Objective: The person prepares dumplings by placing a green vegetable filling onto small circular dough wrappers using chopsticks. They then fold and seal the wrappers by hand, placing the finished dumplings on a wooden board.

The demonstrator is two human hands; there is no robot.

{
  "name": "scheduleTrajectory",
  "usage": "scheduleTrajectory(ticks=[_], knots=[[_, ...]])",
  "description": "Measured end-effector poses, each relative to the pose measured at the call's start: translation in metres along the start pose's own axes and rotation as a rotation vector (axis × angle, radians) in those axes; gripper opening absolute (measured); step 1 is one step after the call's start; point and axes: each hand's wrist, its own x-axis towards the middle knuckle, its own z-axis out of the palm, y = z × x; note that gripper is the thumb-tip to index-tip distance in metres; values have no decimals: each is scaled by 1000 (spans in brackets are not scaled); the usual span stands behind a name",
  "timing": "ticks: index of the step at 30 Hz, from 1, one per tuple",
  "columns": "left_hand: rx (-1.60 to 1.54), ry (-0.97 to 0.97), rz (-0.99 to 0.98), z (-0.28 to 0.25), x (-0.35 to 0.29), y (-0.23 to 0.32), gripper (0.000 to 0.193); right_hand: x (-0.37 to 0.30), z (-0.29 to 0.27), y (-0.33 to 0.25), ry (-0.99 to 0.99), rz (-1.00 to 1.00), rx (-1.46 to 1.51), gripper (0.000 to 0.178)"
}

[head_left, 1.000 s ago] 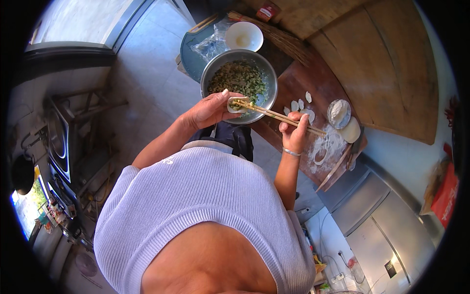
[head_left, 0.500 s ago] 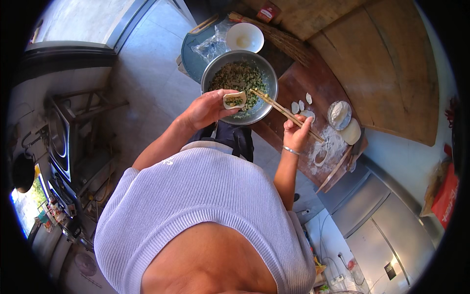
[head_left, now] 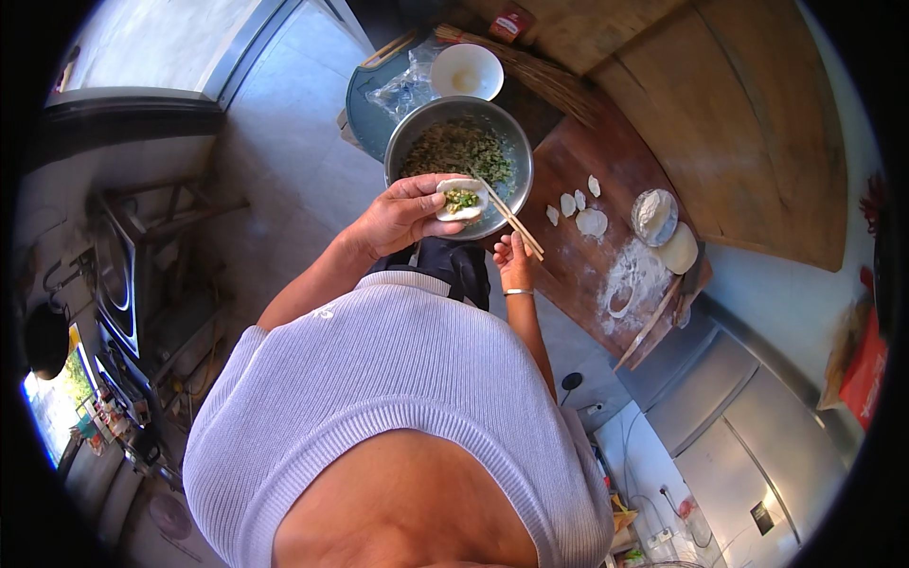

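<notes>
Head view, only one. Left hand (head_left: 417, 210) holds a dough wrapper (head_left: 460, 216), cupped open between thumb and fingers, with a clump of green chopped filling (head_left: 461, 200) in its middle. Wrapper sits over the near edge of the steel mixing bowl (head_left: 518, 170). Right hand (head_left: 512, 257), near and to the right, is closed around a pair of chopsticks (head_left: 514, 223); tips point far-left, right by the wrapper's right edge. Can't tell if they touch it.

More filling (head_left: 453, 147) lies in the bowl. To the right, on the wooden tabletop (head_left: 559, 260): a few loose dough rounds (head_left: 592, 222), a small bowl of flour (head_left: 654, 218), a dough piece (head_left: 678, 250) just beside it, and scattered flour (head_left: 632, 279). White bowl (head_left: 467, 72) stands beyond the mixing bowl, clear plastic bag (head_left: 405, 93) left of it.

Step in hand, my judgement: loading filling into the wrapper; no fold closed over it yet. Next move calls for keeping the wrapper level, filling centred, rim clean.
</notes>
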Motion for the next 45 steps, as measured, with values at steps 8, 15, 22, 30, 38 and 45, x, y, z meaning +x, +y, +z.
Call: scheduleTrajectory(ticks=[8, 15, 22, 30, 38, 45], knots=[[167, 117, 87, 10, 4, -8, 34, -64, 39, -23, -206, -371, -226, 22], [101, 111, 87, 11, 4, -22, 30, -132, 147, -109, -241, -1514, -946, 35], [27, 72, 32, 12, -4, -24, 30, -125, 156, -117, -327, -1623, -1105, 23], [78, 74, 26, 20, -8, -23, 34, -121, 156, -114, -302, -1648, -1108, 21], [412, -22, 199, 20, -5, -30, 42, -119, 159, -118, -267, -1427, -919, 17], [451, 17, 211, 20, -3, -29, 35, -118, 155, -124, -308, -1299, -927, 34]])
